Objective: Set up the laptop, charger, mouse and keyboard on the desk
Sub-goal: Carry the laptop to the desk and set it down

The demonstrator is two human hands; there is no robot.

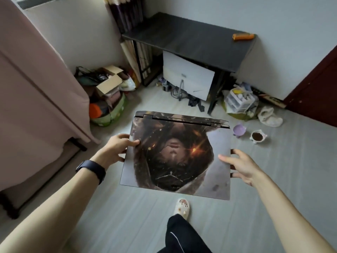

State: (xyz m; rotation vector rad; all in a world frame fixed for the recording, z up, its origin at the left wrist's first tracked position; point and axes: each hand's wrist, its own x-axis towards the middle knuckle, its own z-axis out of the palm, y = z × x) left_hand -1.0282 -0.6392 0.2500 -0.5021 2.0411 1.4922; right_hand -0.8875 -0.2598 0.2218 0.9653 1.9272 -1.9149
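A closed laptop (175, 156) with a printed picture on its lid is held flat in the air above the floor, hinge side away from me. My left hand (116, 149) grips its left edge, thumb on the lid. My right hand (240, 166) holds its right edge, thumb on top and fingers under it. The dark desk (191, 39) stands ahead against the wall, well beyond the laptop. I see no charger, mouse or keyboard that I can make out.
An orange object (243, 36) lies at the desk's back right corner. A white panel (187, 75) and cables sit under the desk. Boxes and bags (107, 92) crowd the left, a plastic drawer unit (238, 101) the right. Two small bowls (258, 136) stand on the floor. A pink covered bed (36, 99) is at left.
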